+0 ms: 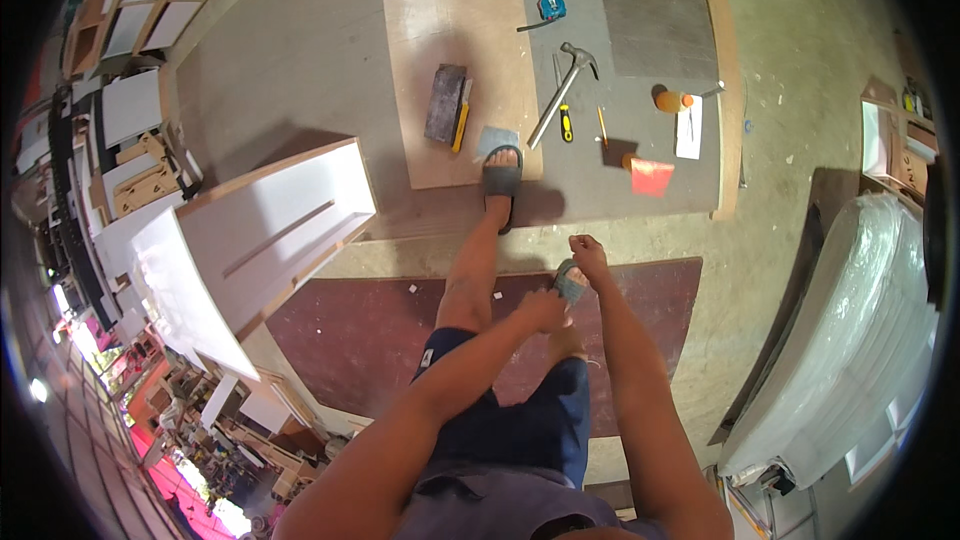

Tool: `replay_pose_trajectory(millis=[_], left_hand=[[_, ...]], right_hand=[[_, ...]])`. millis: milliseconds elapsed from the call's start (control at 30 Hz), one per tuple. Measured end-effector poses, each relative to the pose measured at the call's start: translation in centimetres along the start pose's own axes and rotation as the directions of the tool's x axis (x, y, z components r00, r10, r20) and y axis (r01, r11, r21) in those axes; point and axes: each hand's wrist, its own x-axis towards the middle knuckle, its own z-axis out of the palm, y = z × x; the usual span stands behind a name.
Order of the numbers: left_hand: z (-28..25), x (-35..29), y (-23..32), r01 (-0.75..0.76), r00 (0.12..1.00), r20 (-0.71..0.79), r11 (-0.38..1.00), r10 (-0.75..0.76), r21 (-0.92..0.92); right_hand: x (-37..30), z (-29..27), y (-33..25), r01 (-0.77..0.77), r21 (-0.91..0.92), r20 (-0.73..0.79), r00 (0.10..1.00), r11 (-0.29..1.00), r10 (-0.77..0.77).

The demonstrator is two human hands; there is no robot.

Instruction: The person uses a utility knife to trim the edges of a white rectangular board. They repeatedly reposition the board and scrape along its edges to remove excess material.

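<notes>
My right hand [590,255] is raised over the floor gap between the grey panel and the dark red board, its fingers curled together in a pinch. Lower and to the left, my left hand [543,311] is closed beside my right sandal [571,282]. Whatever either hand holds, if anything, is too small or hidden to make out. My left sandal [502,178] rests on the panel's edge, against a small grey sheet [497,140]. Ahead lie a claw hammer [562,95], a yellow-handled screwdriver [566,124], a dark block [445,103] and a yellow utility knife [461,128].
A tape measure [551,7], a pencil [603,127], an orange-capped bottle [672,101] and a red sheet [651,177] lie on the grey panel [290,70]. An open white drawer-like box [290,225] stands left. Plastic-wrapped goods [835,340] line the right.
</notes>
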Motion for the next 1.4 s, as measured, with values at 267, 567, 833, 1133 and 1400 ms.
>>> replay_pose_trajectory(millis=[267,567,833,1133,1400], left_hand=[[-12.4,1.7,-2.6,-0.132,0.991,-0.032,0.955,0.128,-0.266],[-18.4,-0.7,-5.8,-0.116,0.992,-0.082,0.907,0.091,-0.404],[-13.7,2.3,-4.7,-0.146,0.964,-0.265,0.876,0.022,-0.460],[-14.6,-1.0,-2.0,-0.273,0.935,-0.326,0.869,0.139,-0.413],[-13.8,-0.8,-3.0,-0.226,0.958,-0.221,0.956,0.183,-0.188]], right_hand=[[24.2,4.4,-6.4,0.374,-0.525,0.099,0.919,0.765,-0.381],[34.0,6.0,-10.8,0.213,-0.822,0.103,0.968,0.528,-0.231],[32.2,5.7,-12.9,0.254,-0.848,0.098,0.938,0.465,-0.332],[33.9,2.7,-5.0,0.566,-0.683,0.264,0.780,0.462,-0.567],[33.0,5.5,-11.8,0.134,-0.697,-0.125,0.944,0.704,-0.304]])
